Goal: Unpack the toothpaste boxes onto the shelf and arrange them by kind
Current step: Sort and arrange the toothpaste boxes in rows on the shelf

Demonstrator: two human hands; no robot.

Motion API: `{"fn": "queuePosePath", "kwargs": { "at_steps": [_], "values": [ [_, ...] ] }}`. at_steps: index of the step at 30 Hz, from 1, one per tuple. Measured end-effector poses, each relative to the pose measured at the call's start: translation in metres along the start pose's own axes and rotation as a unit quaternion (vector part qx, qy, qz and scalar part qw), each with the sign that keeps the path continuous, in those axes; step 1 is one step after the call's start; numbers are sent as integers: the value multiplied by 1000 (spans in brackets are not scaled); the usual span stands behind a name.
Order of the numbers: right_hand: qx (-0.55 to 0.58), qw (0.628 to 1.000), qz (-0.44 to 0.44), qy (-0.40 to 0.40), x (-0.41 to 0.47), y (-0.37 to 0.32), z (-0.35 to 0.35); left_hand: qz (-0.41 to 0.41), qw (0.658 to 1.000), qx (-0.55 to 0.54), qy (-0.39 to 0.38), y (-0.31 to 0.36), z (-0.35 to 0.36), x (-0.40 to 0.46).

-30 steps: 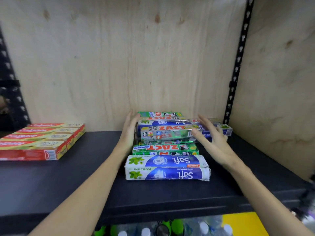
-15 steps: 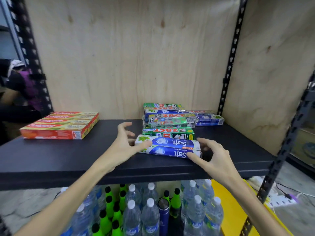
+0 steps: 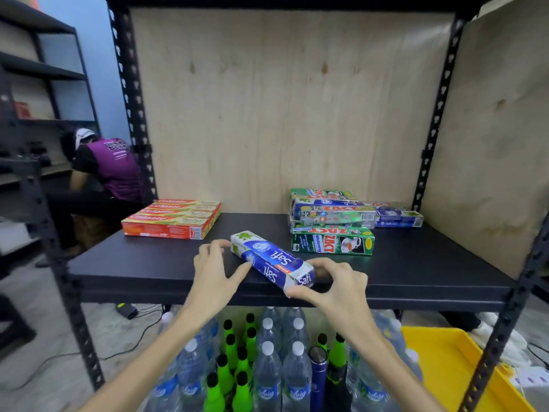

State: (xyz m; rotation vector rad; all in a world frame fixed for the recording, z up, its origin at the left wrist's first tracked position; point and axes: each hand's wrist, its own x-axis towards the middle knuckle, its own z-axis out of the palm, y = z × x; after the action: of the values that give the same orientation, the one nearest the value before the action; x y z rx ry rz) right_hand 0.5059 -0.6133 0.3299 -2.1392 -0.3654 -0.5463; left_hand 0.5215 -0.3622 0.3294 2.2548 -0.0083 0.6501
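Observation:
Two blue-and-white Safi toothpaste boxes [image 3: 274, 261] lie side by side, slanted, near the front edge of the black shelf [image 3: 416, 269]. My right hand [image 3: 335, 285] grips their near end between thumb and fingers. My left hand [image 3: 215, 270] rests against their left side, thumb touching, fingers spread. Behind them stands a green Zact box [image 3: 332, 240] in front of a mixed pile of Zact and Safi boxes [image 3: 332, 211]. A neat row of red Colgate boxes [image 3: 172, 218] lies at the shelf's left.
Plywood panels close the back and right of the shelf bay. Water bottles [image 3: 267, 376] and green bottles [image 3: 234, 361] stand below. A yellow tray [image 3: 451, 364] sits at the lower right. A person in a purple shirt [image 3: 110, 168] crouches at the left.
Both hands left the rear pile and came forward to the two Safi boxes. The boxes have been turned at a slant and pulled toward the shelf's front edge. The camera has backed away.

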Motion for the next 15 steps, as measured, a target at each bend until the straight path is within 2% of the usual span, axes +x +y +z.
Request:
{"fn": "queuePosePath", "kwargs": {
  "at_steps": [2,6,11,13,15],
  "values": [
    [-11,1000,4,18,1,-17,26,-24,999,-33,-10,2,-10,-10],
    [-25,1000,-17,6,4,-43,66,-18,990,-100,-100,10,-33,-17],
    [10,984,-91,-150,13,-52,77,3,987,-21,-161,0,-56,-1],
    [9,983,-100,-157,19,-49,76,14,988,0,-156,-12,-59,7],
    [23,988,-98,-118,30,-45,75,22,989,-7,-149,-21,-61,14]
  ]
}}
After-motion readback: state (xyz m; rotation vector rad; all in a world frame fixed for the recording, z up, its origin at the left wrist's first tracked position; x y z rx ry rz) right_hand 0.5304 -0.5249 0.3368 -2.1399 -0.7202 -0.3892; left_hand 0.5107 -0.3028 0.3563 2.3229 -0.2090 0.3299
